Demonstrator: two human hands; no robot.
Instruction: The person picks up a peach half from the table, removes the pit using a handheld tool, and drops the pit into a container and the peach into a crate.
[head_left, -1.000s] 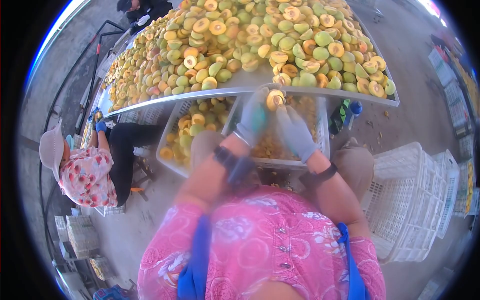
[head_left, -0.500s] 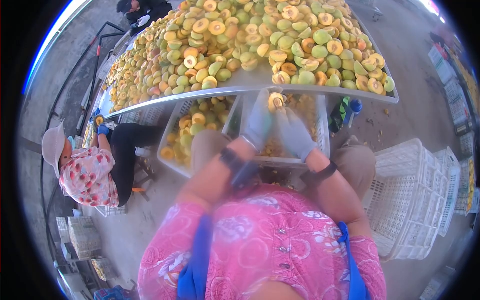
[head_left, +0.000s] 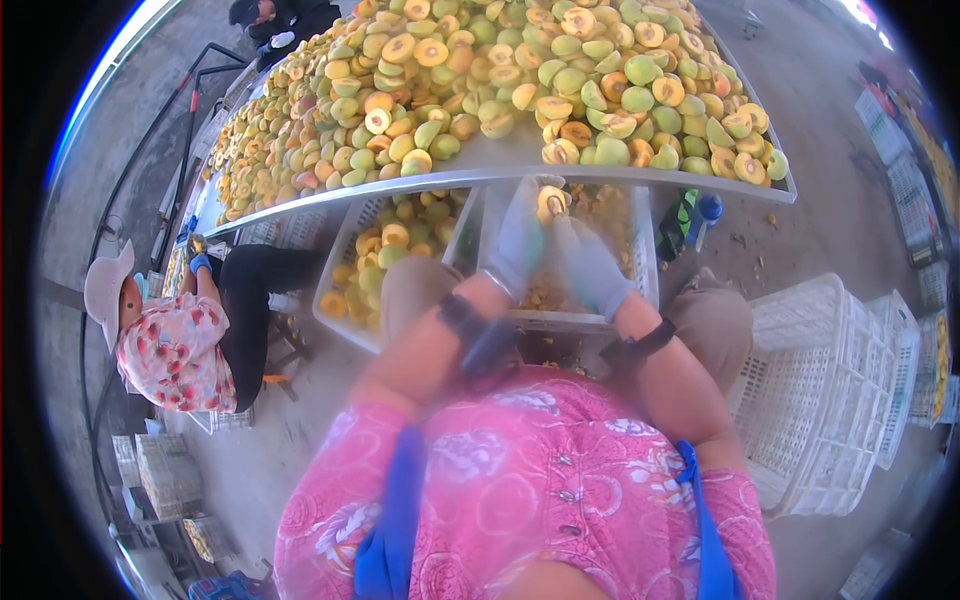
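My gloved left hand (head_left: 518, 240) is closed around a halved yellow peach (head_left: 551, 203), its cut face with the brown pit area turned up toward me. Close against the lower edge of that half is my gloved right hand (head_left: 592, 268), fingers pressed together; whether a small tool sits in them is hidden. Both hands are just below the metal table's front edge (head_left: 450, 181), over a white crate (head_left: 645, 250) with orange-brown bits inside. Heaped on the table are many green-yellow peach halves (head_left: 610, 150), some cut side up.
A second crate (head_left: 335, 305) of peach halves stands by my left knee. Stacked white crates (head_left: 820, 400) are at my right. A blue-capped bottle (head_left: 709, 210) stands beyond my right knee. One co-worker (head_left: 175, 340) sits at the left, another (head_left: 285, 25) at the far end.
My hands stay nearly in place, with the peach half tilting slightly in my left hand. The co-worker at the left has shifted their hands a little.
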